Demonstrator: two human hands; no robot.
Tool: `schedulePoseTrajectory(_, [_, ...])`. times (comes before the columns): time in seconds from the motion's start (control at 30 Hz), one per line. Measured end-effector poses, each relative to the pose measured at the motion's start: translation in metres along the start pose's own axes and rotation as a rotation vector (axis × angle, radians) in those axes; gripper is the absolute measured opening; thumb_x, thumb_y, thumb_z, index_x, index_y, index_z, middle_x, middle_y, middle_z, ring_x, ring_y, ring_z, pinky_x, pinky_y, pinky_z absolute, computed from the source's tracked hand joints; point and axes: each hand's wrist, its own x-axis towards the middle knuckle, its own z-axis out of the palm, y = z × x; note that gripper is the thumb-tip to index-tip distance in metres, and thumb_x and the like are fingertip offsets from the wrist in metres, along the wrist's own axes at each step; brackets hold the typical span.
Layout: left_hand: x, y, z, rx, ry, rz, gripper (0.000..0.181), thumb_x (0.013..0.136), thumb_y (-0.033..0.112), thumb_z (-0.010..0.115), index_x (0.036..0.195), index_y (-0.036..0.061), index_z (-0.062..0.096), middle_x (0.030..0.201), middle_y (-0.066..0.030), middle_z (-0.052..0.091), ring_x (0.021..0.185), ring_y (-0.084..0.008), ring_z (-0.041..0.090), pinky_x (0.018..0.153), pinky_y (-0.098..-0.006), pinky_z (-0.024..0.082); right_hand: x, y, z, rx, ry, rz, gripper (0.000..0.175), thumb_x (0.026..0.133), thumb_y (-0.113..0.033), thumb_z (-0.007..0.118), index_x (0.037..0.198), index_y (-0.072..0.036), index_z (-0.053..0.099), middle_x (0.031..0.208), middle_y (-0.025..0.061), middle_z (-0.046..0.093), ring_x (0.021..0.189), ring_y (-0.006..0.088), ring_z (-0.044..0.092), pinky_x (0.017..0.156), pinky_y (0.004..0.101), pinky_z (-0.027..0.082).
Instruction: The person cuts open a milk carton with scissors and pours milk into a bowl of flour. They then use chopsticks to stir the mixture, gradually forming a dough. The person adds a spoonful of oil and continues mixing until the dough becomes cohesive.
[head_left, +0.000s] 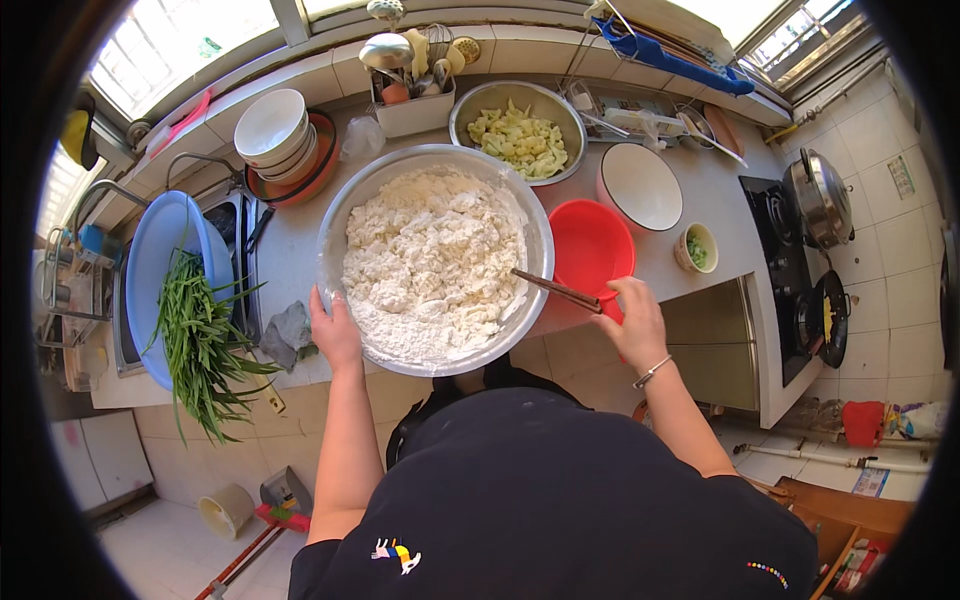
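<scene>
A large steel bowl (531, 330) holds lumpy, floury dough (442, 255) in front of me. My left hand (335, 330) grips its left rim, thumb on the rim. A pair of dark chopsticks (559, 289) reaches over the bowl's right rim, tips over the flour mix. My right hand (634, 322) is at their thick ends and by the handle of a red plastic dipper (589, 244); the fingers seem to pinch the chopsticks, while whether they also touch the handle is unclear. The dipper stands against the bowl's right side.
Behind are a steel bowl of chopped cauliflower (517, 139), a utensil holder (416, 112) and stacked bowls (271, 127). To the right stand a white-lined pot (641, 187), a cup of chopped greens (697, 249) and the stove (784, 285). Green leaves (199, 330) overhang a blue basin (154, 285) at left.
</scene>
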Motion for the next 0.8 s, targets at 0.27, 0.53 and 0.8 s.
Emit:
schedulePoseTrajectory(0.27, [0.006,-0.011,0.004,-0.016,0.008,0.023,0.043,0.093,0.023,0.052,0.126,-0.0057,0.049,0.112,-0.0201,0.062,0.098,-0.0262,0.06,0.087,-0.0333,0.044,-0.029,0.049,0.018,1.213,-0.492,0.81,0.03,0.088,-0.019,0.06,0.111,-0.004,0.049,0.077,0.0062,0.056,0.053,0.0138,0.056,0.046,0.0271,0.045])
schedulePoseTrajectory(0.53, [0.004,-0.002,0.001,-0.055,-0.005,0.008,0.042,0.093,0.02,0.051,0.126,-0.0061,0.049,0.11,-0.0181,0.063,0.097,-0.0224,0.06,0.085,-0.0316,0.045,-0.037,0.046,-0.012,1.24,-0.373,0.744,0.025,0.084,-0.012,0.062,0.105,-0.002,0.052,0.067,0.0049,0.052,0.042,0.0104,0.045,0.038,0.0239,0.035])
schedulePoseTrajectory(0.8, [0.004,-0.006,0.002,-0.06,-0.002,-0.002,0.04,0.094,0.02,0.051,0.125,-0.0059,0.05,0.113,-0.0173,0.063,0.1,-0.0201,0.06,0.087,-0.0303,0.045,-0.016,0.054,-0.088,1.076,-0.378,0.659,0.031,0.082,-0.012,0.064,0.108,0.0,0.053,0.066,0.0041,0.051,0.041,0.0089,0.044,0.037,0.0213,0.036])
